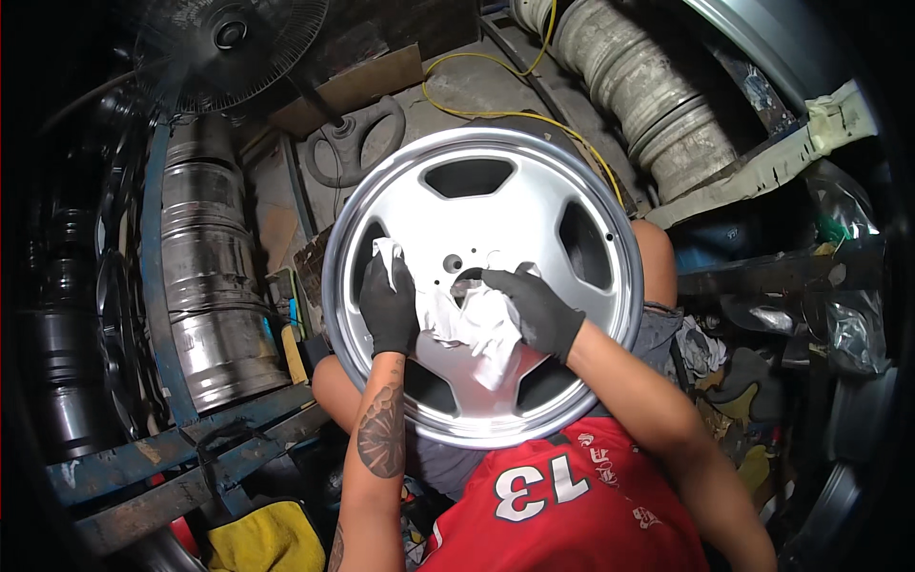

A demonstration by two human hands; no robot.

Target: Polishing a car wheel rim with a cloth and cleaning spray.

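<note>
A silver alloy wheel [486, 207] with a polished rim lies face up across the person's lap. My right hand [547, 314], in a black glove, grips a crumpled white cloth [493, 332] just below the hub hole. The cloth's lower end is blurred. At the wheel's left side, my gloved left hand [389, 307] holds a white cloth [388, 256], part of which sticks up past its fingers. More white fabric spreads between the two hands; whether it is one piece or two cannot be made out. The fingertips of both hands are partly hidden.
Stacked metal rims stand at the left [214, 286] and upper right [643, 100], near a blue metal frame [161, 272]. A fan [230, 34] is at upper left. A yellow cable [493, 113] runs behind the wheel. A yellow cloth [268, 540] lies at lower left.
</note>
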